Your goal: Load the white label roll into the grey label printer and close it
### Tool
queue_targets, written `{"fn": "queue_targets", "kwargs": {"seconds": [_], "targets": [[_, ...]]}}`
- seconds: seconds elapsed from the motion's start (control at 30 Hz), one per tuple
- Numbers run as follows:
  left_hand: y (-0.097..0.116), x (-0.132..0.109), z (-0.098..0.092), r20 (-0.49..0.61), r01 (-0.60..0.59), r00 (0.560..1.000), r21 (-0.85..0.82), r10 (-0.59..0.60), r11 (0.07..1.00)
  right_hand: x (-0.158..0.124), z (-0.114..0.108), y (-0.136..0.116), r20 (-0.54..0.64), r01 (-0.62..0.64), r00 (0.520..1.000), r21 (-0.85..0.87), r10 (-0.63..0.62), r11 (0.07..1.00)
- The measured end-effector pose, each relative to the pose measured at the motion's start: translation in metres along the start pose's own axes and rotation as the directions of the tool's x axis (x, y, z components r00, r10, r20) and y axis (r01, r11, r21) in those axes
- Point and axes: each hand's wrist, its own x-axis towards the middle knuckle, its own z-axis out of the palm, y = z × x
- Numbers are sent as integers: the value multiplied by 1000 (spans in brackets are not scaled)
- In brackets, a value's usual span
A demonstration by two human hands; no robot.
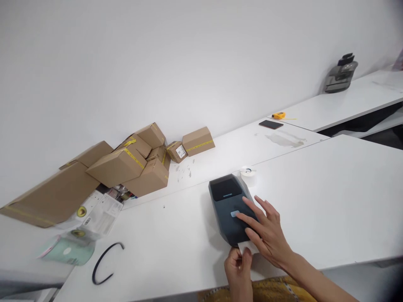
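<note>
A dark blue-grey label printer (223, 209) stands on the white table, with a small light button near its middle. At its near end a white paper strip (248, 246) sticks out. My left hand (239, 268) pinches this strip between thumb and fingers, just below the printer. Over the printer's right side my right hand (267, 230) is spread, one fingertip touching the light button, holding nothing. Behind the printer sits a white paper roll (248, 176), partly hidden by it.
Cardboard boxes (116, 167) are piled at the left, beside clear packages (102, 214) and a mint-green pouch (67, 251). A black curved band (98, 266) lies front left. At the back right are a phone (271, 124), a yellow tape measure (278, 115) and a dark translucent container (340, 77).
</note>
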Motion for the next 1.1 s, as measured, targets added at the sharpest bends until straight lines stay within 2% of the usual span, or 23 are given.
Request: {"fn": "queue_targets", "kwargs": {"seconds": [0.1, 0.17, 0.23, 0.3, 0.37, 0.47, 0.53, 0.6, 0.73, 0.8, 0.87, 0.93, 1.0, 1.1], "targets": [[-2, -2, -12, -144, -67, 987, 51, 74, 996, 17, 1, -3, 69, 30, 997, -61, -25, 998], [6, -1, -18, -304, -151, 938, 78, 168, 985, 22, 2, -4, 71, -4, 997, -53, 8, 999], [21, 3, -18, -391, -211, 891, 90, 229, 973, 20, 2, -3, 77, -43, 996, -32, 45, 999], [36, 10, -16, -367, -222, 901, 62, 229, 973, 13, 0, 0, 116, -44, 992, -3, 44, 999], [47, 16, -12, -277, -200, 941, 12, 196, 980, 2, -3, 3, 146, -83, 986, 52, 74, 995], [52, 21, -9, -175, -193, 967, -23, 186, 981, -16, -7, 4, 143, -257, 961, 165, 235, 952], [54, 22, -9, -184, -222, 959, -26, 214, 975, -21, -8, 3, 150, -346, 936, 230, 318, 910], [64, 24, -9, -236, -262, 940, -35, 247, 964, -16, -9, 2, 157, -382, 924, 293, 350, 877], [99, 44, -10, -291, -330, 910, -76, 296, 941, 28, -11, 9, 117, -329, 944, 388, 308, 861], [116, 65, -10, -292, -365, 899, -88, 326, 927, 63, -10, 17, 96, -279, 960, 408, 262, 869], [124, 88, -10, -250, -366, 902, -6, 353, 931, 98, -7, 26, 94, -265, 964, 420, 248, 868], [124, 110, -9, -149, -321, 925, 185, 349, 929, 127, -4, 33, 105, -281, 959, 442, 262, 852], [117, 125, -6, -68, -270, 946, 369, 316, 889, 149, -2, 39, 141, -306, 952, 466, 272, 830], [105, 140, -2, 1, -225, 965, 515, 263, 827, 167, -5, 45, 217, -334, 941, 469, 261, 818]]}}
